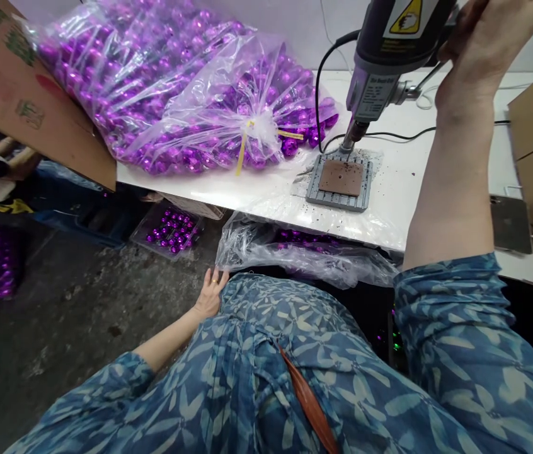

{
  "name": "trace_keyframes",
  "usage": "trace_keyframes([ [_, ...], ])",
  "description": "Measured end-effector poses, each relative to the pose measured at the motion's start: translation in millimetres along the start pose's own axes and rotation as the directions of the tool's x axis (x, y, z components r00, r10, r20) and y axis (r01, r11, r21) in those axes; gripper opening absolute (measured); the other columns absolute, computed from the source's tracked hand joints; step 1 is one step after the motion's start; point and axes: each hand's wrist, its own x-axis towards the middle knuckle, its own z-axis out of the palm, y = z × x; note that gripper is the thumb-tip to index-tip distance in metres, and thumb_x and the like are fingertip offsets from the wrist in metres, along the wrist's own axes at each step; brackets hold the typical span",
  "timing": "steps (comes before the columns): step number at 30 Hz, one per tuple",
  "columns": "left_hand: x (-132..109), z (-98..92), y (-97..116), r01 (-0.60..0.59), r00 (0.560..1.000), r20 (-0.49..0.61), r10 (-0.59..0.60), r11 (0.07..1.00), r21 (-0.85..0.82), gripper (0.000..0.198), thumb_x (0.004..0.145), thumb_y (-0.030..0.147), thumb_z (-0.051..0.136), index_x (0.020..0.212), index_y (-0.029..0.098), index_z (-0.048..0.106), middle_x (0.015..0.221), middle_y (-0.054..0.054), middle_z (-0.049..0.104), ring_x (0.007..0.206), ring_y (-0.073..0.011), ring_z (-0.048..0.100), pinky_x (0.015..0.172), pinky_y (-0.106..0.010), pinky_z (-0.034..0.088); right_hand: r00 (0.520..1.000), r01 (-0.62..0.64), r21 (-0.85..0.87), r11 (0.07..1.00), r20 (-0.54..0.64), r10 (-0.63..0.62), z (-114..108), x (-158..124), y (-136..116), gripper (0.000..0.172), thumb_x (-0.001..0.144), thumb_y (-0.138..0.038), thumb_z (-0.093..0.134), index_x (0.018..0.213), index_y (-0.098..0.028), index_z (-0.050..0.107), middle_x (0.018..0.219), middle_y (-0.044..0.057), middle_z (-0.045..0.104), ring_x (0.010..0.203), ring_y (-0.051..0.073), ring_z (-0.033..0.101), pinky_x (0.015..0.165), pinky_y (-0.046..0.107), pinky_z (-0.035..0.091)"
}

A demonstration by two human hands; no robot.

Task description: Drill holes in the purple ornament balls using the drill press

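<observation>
Machine [389, 38]: dark grey rounded housing with a yellow warning sticker; stands over the right part of the desk [229, 189], near the front edge.
Base plate [337, 200]: grey, ribbed, rectangular; a flat brown square pad [342, 178] lies on top, with dark crumbs scattered round it.
Spindle [354, 133]: slim metal shaft, tip down at the plate's far-left corner.
Right hand [479, 57]: raised against the housing's right side; fingers run out of view, so the grip cannot be told.
Slack bag [304, 255]: clear crinkled film, bunched under the desk's front edge, a few purple balls inside.
Left hand [210, 293]: low, below the front edge; grip released, fingers spread, tips touching the crinkled film.
Tied bag [176, 82]: clear film bulging with glossy purple balls, yellow tie [244, 154] at the neck; lies on the desk's left part.
Cardboard [34, 94]: brown flap over the left corner.
Floor [58, 315]: rough grey concrete; a clear tray [169, 230] of purple balls rests on it.
</observation>
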Motion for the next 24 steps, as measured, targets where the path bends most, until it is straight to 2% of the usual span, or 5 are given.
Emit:
trace_keyframes([
  [7,-6,12.0,-6,-0.021,0.999,0.043,0.012,0.975,0.22,0.06,0.083,0.005,0.05,0.135,0.018,0.077,0.152,-0.016,0.067,0.166,-0.0415,0.03,0.137,-0.072,0.01,0.999,0.024,0.122,0.992,0.029,-0.028,-3,-11,-10,0.044,0.1,-0.011,0.045,0.063,-0.025,0.026,0.053,-0.006,0.015,0.038,0.002,0.028,0.046,0.027,0.018],
  [12,-16,3.5,8,0.103,0.994,0.014,-0.108,0.975,0.196,0.068,0.087,0.005,0.05,0.151,0.022,0.064,0.167,-0.014,0.052,0.171,-0.0397,0.003,0.135,-0.076,0.011,0.994,0.068,0.156,0.985,0.068,-0.08,-8,-15,-12,0.045,0.099,-0.012,0.046,0.062,-0.026,0.026,0.053,-0.006,0.016,0.039,0.002,0.03,0.047,0.028,0.02],
  [16,-24,4.7,12,0.142,0.987,0.04,-0.153,0.969,0.202,0.064,0.086,0.004,0.05,0.146,0.018,0.069,0.166,-0.016,0.053,0.17,-0.04,0.003,0.135,-0.075,0.014,0.997,0.05,0.143,0.988,0.051,-0.058,-6,-17,-17,0.045,0.099,-0.01,0.043,0.062,-0.026,0.025,0.055,-0.006,0.017,0.04,0.002,0.029,0.048,0.029,0.019],
  [19,-17,4.8,12,0.166,0.984,0.033,-0.175,0.968,0.187,0.066,0.084,0.0,0.046,0.144,0.016,0.07,0.165,-0.016,0.054,0.17,-0.0384,0.002,0.135,-0.076,0.012,0.999,0.026,0.115,0.993,0.03,-0.03,-5,-19,-21,0.046,0.101,-0.009,0.039,0.061,-0.025,0.022,0.056,-0.005,0.017,0.04,0.001,0.028,0.049,0.029,0.02],
  [24,8,-2.7,26,0.177,0.984,-0.021,-0.176,0.975,0.13,0.067,0.094,0.006,0.044,0.159,0.021,0.055,0.174,-0.015,0.039,0.168,-0.0329,-0.013,0.136,-0.075,0.005,0.995,0.066,0.14,0.988,0.067,-0.075,-7,-20,-17,0.045,0.099,-0.01,0.042,0.062,-0.026,0.022,0.06,-0.004,0.017,0.042,0.001,0.029,0.051,0.028,0.023],
])
